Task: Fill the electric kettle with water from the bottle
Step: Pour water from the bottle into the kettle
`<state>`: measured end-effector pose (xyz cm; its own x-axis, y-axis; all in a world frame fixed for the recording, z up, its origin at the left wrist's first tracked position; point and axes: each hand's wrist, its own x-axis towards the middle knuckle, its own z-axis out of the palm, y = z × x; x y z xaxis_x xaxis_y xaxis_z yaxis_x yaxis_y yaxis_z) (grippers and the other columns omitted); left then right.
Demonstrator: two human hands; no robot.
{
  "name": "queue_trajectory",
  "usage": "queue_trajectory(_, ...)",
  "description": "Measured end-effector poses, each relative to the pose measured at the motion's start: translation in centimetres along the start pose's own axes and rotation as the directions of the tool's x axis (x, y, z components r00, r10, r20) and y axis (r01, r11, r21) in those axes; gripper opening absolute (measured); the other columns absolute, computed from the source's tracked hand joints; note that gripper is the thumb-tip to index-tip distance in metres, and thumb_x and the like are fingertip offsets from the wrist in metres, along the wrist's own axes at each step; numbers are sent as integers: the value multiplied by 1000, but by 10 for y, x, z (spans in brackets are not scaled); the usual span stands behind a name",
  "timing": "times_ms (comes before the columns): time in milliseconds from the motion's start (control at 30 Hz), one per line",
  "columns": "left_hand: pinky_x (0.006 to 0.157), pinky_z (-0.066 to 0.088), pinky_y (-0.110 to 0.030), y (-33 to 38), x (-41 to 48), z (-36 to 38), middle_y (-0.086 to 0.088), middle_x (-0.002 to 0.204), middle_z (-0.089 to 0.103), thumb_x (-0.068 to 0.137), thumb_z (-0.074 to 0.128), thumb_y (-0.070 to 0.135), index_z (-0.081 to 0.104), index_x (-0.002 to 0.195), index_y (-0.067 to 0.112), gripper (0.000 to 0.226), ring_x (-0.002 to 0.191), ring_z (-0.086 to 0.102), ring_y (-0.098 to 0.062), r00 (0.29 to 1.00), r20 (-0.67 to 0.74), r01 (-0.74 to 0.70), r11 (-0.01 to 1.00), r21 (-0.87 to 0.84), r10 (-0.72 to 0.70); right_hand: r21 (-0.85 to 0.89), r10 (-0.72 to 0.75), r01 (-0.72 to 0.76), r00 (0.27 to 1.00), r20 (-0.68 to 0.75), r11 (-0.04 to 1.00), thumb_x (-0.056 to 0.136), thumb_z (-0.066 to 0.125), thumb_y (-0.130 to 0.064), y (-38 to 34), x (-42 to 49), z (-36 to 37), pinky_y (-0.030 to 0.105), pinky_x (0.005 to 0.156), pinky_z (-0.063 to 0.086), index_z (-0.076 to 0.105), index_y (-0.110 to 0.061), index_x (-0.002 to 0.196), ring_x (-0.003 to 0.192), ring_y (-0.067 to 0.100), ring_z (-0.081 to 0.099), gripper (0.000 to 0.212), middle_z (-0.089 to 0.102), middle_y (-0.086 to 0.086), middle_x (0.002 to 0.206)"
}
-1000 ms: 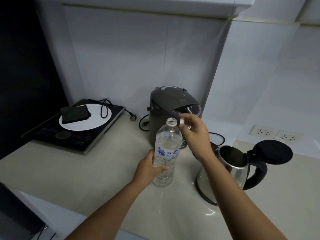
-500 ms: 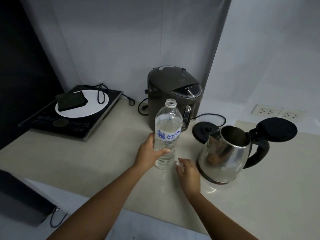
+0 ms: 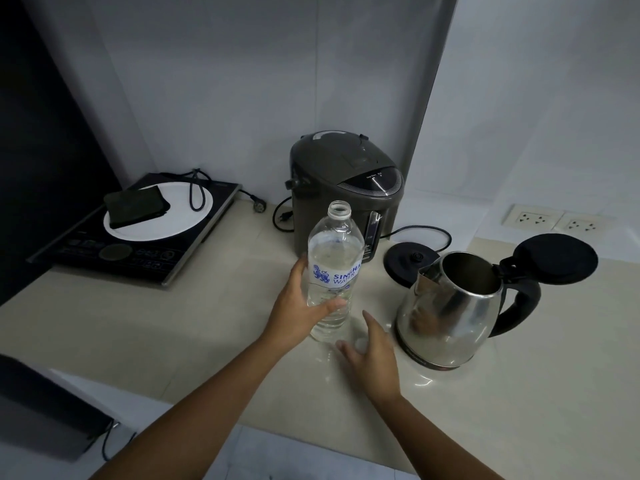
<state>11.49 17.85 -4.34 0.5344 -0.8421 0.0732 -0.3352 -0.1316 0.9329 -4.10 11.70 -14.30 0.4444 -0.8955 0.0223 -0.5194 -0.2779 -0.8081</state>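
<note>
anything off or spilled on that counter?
No spill visible. One oddity: a dark wallet-like item and a looped cord lie on the induction cooktop. The kettle is off its base, lid open, and the bottle is uncapped, as the task needs.

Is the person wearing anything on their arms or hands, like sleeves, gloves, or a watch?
No. Both forearms are bare all the way to the bottom edge of the picture, so no sleeves show. The left hand and the right hand have no gloves, and no watch, bracelet or ring can be seen on them. The fingernails look short and plain.
</note>
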Motion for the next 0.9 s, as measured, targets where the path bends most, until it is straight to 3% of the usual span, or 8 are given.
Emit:
queue_trajectory(100,113,32,-33,14,1,-6,14,155,31,53,74,73,15,150,38,119,141,31,-5,1000,-12,-17,1000,-13,17,126,-63,63,998,-2,990,72,82,-48,-24,0,1,20,104,31,33,-30,147,132,6,40,92,45,-16,144)
queue_trajectory(167,111,36,-32,26,2,-7,17,152,35,56,74,68,17,150,37,115,138,36,-2,1000,9,-28,998,-63,29,260,-100,107,994,-41,960,65,89,-41,-39,4,3,22,98,44,42,-44,133,117,-3,53,82,58,-26,127)
queue_trajectory(267,100,49,-30,33,8,-7,21,132,57,63,78,59,35,141,41,91,120,55,2,998,60,-23,996,-91,29,380,-94,133,988,-119,915,60,93,-31,-53,14,9,38,89,56,51,-33,128,106,8,66,80,69,-13,113)
queue_trajectory(400,83,51,-13,38,8,-6,27,112,65,68,81,40,44,122,53,67,107,61,8,998,40,-40,993,-114,45,422,6,72,984,-180,904,55,93,-31,-66,22,13,34,83,58,48,-38,115,99,6,66,75,67,-13,106)
queue_trajectory(600,92,53,-24,49,4,0,17,120,66,63,86,40,46,137,31,85,110,62,4,996,65,-57,990,-126,66,421,80,-13,987,-140,907,53,89,-45,-61,19,5,43,85,57,45,-32,113,105,15,63,75,63,-7,110)
queue_trajectory(700,97,51,-28,62,-6,9,15,123,66,55,85,53,47,135,32,91,114,61,0,992,72,-92,988,-127,102,425,80,1,982,-173,905,52,89,-49,-61,5,-11,42,83,58,44,-40,108,106,15,63,73,64,-9,110)
queue_trajectory(900,92,53,-27,107,-33,37,18,114,69,51,83,47,49,124,39,82,108,65,-2,979,130,-118,959,-257,155,442,57,61,967,-250,895,51,87,-44,-58,-30,-71,39,85,57,38,-44,101,104,12,63,70,61,-5,111)
